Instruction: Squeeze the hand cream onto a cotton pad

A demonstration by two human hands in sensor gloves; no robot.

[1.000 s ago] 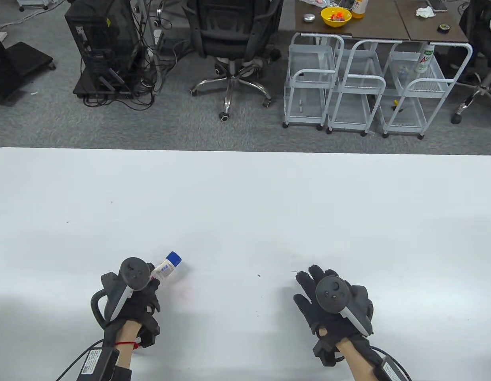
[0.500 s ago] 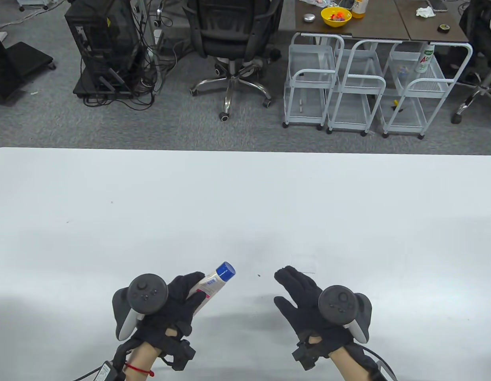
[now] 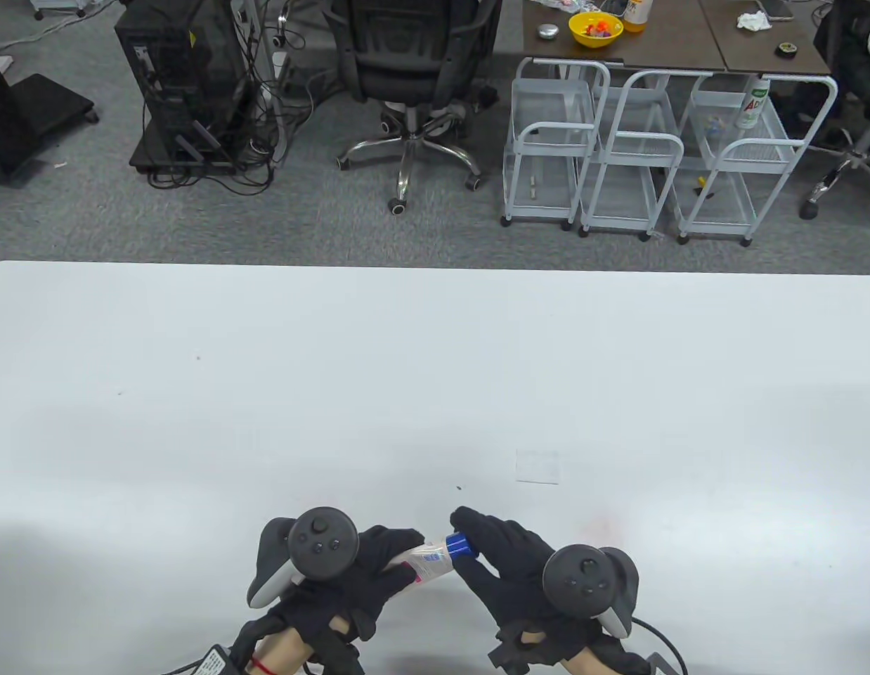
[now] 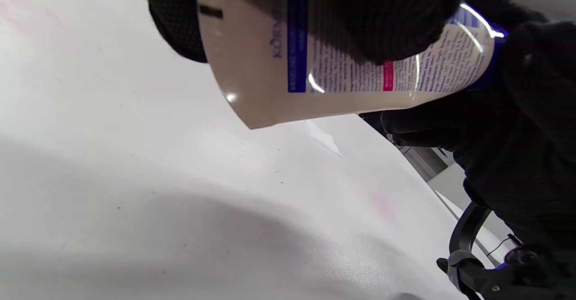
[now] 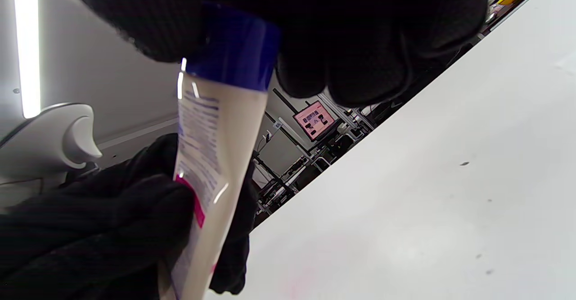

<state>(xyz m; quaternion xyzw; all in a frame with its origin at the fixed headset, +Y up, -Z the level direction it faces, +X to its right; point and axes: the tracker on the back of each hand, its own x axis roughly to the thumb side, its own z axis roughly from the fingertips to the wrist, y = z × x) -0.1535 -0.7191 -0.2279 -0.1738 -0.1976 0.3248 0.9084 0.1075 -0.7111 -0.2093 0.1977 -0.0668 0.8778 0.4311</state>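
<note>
**Cap still on, tube held level between both hands near the table's front edge**

The left hand (image 3: 358, 569) grips the hand cream tube (image 3: 429, 560) around its body, fingers wrapped over the printed label, the crimped tail end toward the wrist. The tube is held off the table (image 3: 435, 365), close to the middle of its front edge. Its long axis runs roughly parallel to that edge, rising slightly toward the right, with the blue cap (image 3: 457, 545) at the right-hand end.

The right hand (image 3: 519, 569) meets it there: in the right wrist view its fingertips (image 5: 360, 57) curl closed around the cap (image 5: 234, 48), thumb and fingers pinching it from either side. So both hands have hold of the same thing, one on each end, and neither is free.

The cotton pad (image 3: 537, 466), a pale square barely distinct from the white surface, lies flat on the table beyond the right hand, farther from the front edge and slightly right of the cap. The right hand is the nearer of the two to it.

The step in hand looks like unscrewing the cap. After that the tube's nozzle would need to swing from pointing rightward to pointing down and outward over the pad, a short carry away from the front edge.
</note>
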